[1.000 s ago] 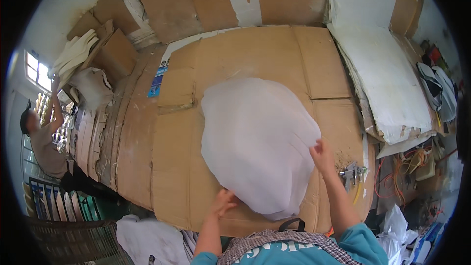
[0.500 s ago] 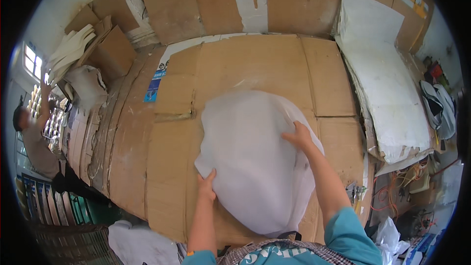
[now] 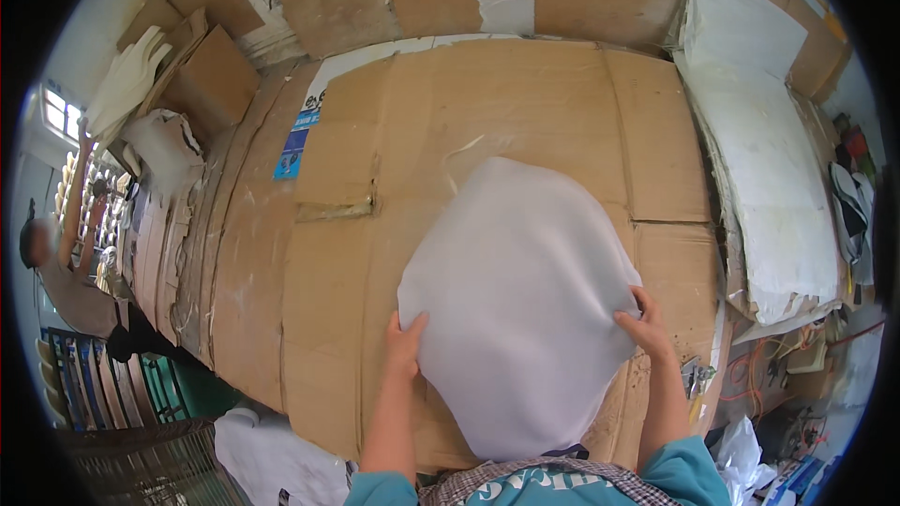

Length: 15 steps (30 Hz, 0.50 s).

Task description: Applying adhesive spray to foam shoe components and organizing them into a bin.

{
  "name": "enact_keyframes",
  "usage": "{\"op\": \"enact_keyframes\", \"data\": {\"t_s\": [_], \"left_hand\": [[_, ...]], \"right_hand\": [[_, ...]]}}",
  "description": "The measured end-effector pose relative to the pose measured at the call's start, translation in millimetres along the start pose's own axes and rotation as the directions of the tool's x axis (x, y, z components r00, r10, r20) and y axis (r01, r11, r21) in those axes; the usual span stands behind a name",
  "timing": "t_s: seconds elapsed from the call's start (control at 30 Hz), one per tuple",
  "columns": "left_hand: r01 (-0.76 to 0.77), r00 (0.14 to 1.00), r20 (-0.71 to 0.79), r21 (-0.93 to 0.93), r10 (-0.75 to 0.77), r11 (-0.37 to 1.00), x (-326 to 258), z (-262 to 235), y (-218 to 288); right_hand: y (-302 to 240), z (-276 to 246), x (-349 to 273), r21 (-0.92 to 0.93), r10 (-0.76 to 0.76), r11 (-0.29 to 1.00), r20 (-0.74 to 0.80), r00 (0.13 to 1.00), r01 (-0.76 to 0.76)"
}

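Note:
A large, rounded piece of pale grey, smooth fabric-like sheet (image 3: 520, 305) bulges slightly over the cardboard-covered table (image 3: 319, 319), its narrow end close to my body. My left hand (image 3: 404, 345) pinches its left edge, thumb on top and fingers underneath. At the opposite edge, my right hand (image 3: 647, 326) grips the sheet with the thumb above and fingers curled round the rim. Whatever lies below the sheet is hidden.
Low on the left, another pale piece (image 3: 272, 454) lies by a wire basket (image 3: 150, 468). A co-worker (image 3: 80, 286) reaches up toward stacked foam strips (image 3: 131, 75). Small metal tools (image 3: 696, 377) sit at the table's right edge. A white-topped cardboard stack (image 3: 764, 178) stands beyond.
My right hand has moved outward from the sheet's upper surface to its right edge. The fold along that side has opened out, and the sheet sits slightly further right in view.

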State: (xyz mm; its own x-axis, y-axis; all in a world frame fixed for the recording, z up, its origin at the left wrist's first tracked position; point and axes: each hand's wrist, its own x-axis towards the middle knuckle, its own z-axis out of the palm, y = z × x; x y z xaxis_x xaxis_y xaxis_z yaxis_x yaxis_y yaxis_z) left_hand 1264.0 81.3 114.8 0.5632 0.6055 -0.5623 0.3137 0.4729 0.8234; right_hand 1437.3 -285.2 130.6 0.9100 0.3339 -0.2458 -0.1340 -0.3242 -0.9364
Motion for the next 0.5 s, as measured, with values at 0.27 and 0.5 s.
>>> {"op": "enact_keyframes", "data": {"t_s": [0.27,0.5], "left_hand": [[-0.412,0.887,0.004,0.457,0.461,0.789,0.5,0.2,-29.6],[-0.418,0.884,0.005,0.458,0.468,0.785,34.5,11.8,-24.7]], "right_hand": [[13.3,-28.9,-11.8,0.052,0.165,0.985,-0.001,0.986,-0.164],[15.3,-3.9,6.9,-0.314,-0.103,0.949,-0.302,0.948,0.003]]}}
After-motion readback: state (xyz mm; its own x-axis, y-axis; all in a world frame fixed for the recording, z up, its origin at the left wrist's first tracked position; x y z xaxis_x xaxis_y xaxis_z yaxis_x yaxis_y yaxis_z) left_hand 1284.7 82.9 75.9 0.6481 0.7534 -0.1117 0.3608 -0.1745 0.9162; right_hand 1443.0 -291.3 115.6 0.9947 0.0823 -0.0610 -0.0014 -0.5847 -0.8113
